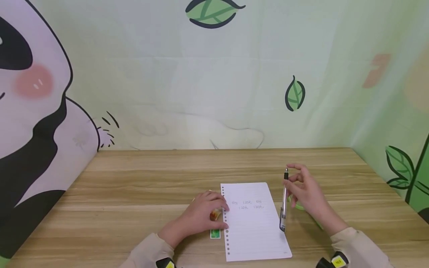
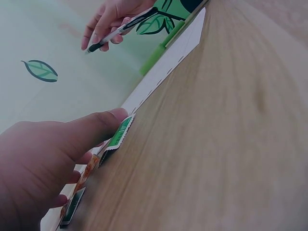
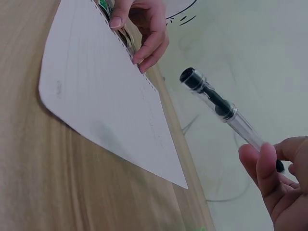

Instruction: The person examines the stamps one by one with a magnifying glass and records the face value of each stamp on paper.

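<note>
Lined loose-leaf paper (image 1: pixel 256 234) with punched holes along its left side and a little handwriting near the top lies on the table. My left hand (image 1: pixel 202 212) rests at its holed edge, thumb and fingertips touching the margin. Beneath and beside that hand are small stamps: a green one with a perforated edge (image 2: pixel 120 132), an orange-brown one (image 2: pixel 87 172) and a dark green one (image 2: pixel 73 208), partly hidden. To the right of the paper, my right hand (image 1: pixel 306 191) pinches a clear-barrelled pen (image 1: pixel 284 201), its writing tip pointing away and its capped end over the paper's right edge.
A green thin object (image 1: pixel 299 205) lies on the wooden table (image 1: pixel 151 178), mostly hidden behind the right hand. Behind the table hangs a printed backdrop (image 1: pixel 201 82) with leaves and a panda.
</note>
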### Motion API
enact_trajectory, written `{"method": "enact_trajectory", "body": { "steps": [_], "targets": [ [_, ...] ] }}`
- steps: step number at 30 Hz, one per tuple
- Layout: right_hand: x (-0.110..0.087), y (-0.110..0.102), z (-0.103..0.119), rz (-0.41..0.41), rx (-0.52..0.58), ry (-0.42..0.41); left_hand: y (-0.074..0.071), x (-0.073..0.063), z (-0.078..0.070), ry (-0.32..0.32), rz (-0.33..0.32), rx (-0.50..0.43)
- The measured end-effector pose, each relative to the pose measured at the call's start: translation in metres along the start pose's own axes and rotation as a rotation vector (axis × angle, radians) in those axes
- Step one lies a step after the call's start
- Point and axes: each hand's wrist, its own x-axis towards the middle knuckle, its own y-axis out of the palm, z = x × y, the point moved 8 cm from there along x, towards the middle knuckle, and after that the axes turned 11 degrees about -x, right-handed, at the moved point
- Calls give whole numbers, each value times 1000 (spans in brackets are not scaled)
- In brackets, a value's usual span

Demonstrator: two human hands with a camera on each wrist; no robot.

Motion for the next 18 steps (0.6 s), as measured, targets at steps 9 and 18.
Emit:
{"method": "enact_trajectory", "body": {
  "steps": [9, 18],
  "targets": [
    [-6, 10, -11, 68, -180, 72, 0, 0, 1, 5, -6, 5],
    [-14, 17, -16, 66, -254, 84, -1, -1, 0, 12, -12, 0]
  ]
}}
